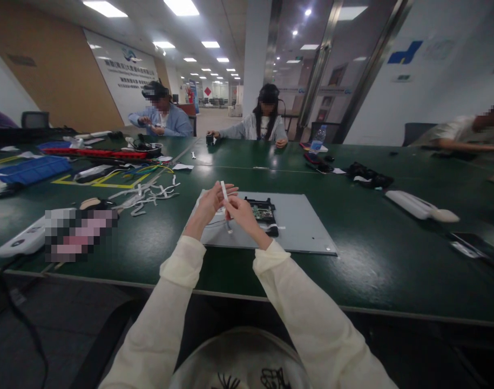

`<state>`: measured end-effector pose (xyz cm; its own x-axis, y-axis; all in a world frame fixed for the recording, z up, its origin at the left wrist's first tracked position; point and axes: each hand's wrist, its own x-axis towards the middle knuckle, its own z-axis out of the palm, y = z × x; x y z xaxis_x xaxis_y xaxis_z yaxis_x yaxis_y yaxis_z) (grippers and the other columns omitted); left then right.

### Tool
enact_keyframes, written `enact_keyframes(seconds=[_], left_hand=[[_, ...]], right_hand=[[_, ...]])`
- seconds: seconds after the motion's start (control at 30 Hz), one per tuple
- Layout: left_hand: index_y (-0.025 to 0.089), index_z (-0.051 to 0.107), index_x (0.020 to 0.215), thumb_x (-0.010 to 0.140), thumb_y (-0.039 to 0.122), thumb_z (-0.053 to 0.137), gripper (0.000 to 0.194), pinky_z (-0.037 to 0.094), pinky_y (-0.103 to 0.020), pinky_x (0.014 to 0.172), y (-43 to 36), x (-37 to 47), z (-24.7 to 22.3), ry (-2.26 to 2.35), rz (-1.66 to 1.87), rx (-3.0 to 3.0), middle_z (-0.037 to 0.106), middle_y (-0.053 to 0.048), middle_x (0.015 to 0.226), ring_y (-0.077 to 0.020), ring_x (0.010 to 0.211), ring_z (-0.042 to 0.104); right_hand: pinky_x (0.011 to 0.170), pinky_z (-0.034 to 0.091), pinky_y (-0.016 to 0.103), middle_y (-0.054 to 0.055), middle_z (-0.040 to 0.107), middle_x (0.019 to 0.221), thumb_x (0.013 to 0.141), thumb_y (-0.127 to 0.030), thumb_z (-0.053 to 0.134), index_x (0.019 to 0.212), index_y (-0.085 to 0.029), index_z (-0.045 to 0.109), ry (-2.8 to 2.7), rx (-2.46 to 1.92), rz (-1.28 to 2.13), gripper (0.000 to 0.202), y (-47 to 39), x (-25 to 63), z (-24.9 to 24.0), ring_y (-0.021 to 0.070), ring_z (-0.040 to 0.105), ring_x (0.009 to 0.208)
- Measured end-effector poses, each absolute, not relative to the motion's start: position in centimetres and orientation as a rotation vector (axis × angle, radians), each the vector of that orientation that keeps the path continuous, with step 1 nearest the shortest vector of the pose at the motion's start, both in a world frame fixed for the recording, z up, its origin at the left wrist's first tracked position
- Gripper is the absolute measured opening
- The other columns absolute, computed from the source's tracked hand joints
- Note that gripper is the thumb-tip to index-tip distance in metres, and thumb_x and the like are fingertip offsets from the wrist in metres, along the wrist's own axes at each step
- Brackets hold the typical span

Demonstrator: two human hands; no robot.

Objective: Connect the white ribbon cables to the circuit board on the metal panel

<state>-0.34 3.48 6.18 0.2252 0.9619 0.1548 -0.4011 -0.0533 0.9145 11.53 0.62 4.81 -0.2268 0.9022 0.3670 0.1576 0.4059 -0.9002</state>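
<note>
Head view: right hand (240, 212) pinched a white strip (224, 190), its length pointing far; left hand (210, 206) was just left, hold unclear.

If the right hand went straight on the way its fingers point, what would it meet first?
Beyond the white strip that it pinches, the right hand would probably meet the left hand first, which lies just ahead of its fingertips; the depth between them is hard to judge from this single view.
</note>
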Motion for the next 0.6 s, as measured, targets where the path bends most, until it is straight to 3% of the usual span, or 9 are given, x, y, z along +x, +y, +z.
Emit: enact_keyframes(seconds=[0.27,0.6], left_hand=[[0.011,0.062,0.085,0.078,0.042,0.054,0.032,0.05,-0.026,0.063,4.0,-0.3,5.3,0.781,1.537,1.126,0.068,-0.013,0.09,-0.0151,0.068,0.064],[0.012,0.059,0.078,0.081,0.039,0.047,0.03,0.048,-0.024,0.051,4.2,0.9,4.5,1.032,1.622,1.157,0.069,-0.012,0.08,-0.0151,0.058,0.063]], right_hand=[[0.043,0.04,0.016,-0.001,0.059,0.061,0.08,-0.037,0.049,0.068,-0.014,0.054,-1.575,-1.0,1.183,0.026,0.7,10.9,4.5,0.0044,0.046,0.039],[0.049,0.039,0.018,-0.001,0.06,0.054,0.083,-0.023,0.043,0.057,-0.015,0.056,-1.747,-1.193,0.764,0.03,0.0,10.8,4.8,0.0066,0.051,0.039]])
